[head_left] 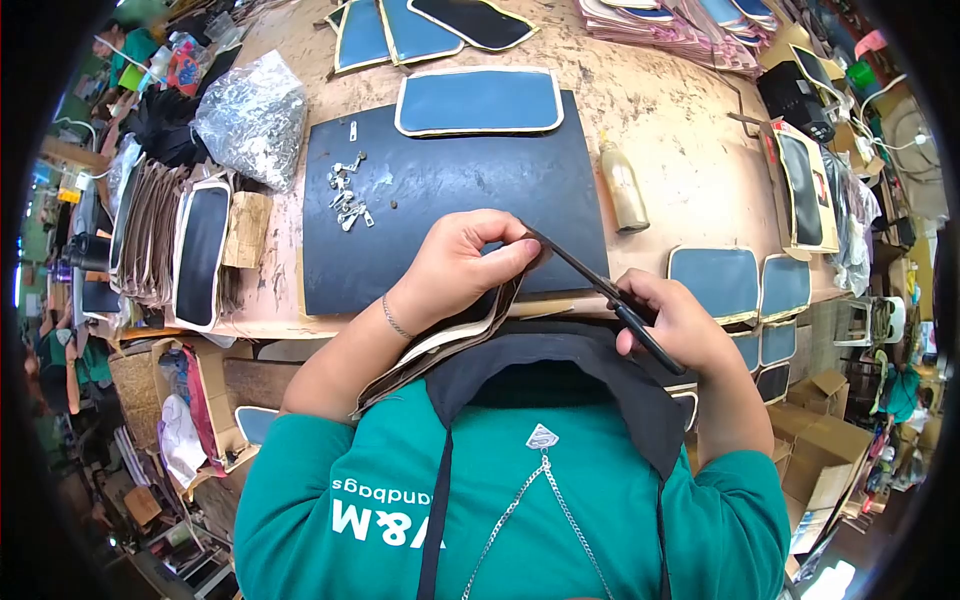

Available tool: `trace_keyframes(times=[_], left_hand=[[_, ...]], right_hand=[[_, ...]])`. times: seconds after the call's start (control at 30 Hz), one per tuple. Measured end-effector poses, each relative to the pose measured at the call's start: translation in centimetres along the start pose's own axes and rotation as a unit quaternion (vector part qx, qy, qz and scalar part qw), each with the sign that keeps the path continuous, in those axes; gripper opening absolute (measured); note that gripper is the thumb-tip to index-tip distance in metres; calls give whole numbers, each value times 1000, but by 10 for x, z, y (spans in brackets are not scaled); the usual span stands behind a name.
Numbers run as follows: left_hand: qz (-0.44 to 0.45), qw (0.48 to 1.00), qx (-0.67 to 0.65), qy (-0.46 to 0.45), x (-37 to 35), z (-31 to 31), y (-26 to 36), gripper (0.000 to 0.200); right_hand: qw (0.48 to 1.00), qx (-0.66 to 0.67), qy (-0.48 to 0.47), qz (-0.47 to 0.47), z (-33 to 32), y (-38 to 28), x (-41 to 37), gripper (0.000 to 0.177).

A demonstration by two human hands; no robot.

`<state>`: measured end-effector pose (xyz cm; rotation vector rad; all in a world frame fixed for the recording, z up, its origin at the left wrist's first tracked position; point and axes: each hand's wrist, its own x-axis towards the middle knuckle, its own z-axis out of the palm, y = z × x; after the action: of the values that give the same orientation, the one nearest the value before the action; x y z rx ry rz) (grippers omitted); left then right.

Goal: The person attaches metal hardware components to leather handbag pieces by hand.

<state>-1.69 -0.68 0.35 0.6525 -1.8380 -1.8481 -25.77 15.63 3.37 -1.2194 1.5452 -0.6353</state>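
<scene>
My left hand [468, 262] pinches the edge of a dark, layered piece [440, 345] with pale lining, which hangs down toward my lap. Held in my right hand [668, 318] is a pair of black scissors [575, 262], their blades pointing up and left to the fingertips of my left hand. Beyond both hands lies a black mat [450, 185], bearing a blue panel [480, 101] with cream edges at its far side and a small heap of metal zipper pulls [348, 200] on its left. How far the blades are apart is too small to tell.
A bottle [624, 190] stands or lies right of the mat. Blue panels [713, 285] sit at the table's right front edge. To the left are a plastic bag [252, 115] and stacked dark pieces [200, 255]. More panels [430, 32] lie at the far side; cardboard boxes [815, 445] are lower right.
</scene>
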Motion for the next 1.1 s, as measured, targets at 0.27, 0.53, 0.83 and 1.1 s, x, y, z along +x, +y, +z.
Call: trace_keyframes(times=[0.27,0.53,0.83,1.1], left_hand=[[-37,999,-28,-4,2,0,-5,13],[86,982,102,130,28,-18,-6,12],[163,868,328,335,76,-59,24,19],[182,834,286,435,67,-126,23,22]], right_hand=[[998,-43,39,-22,-2,7,1,21],[856,-290,408,130,-118,38,49,55],[904,-202,363,-100,-91,35,108,52],[975,-48,65,-209,8,-58,153,52]])
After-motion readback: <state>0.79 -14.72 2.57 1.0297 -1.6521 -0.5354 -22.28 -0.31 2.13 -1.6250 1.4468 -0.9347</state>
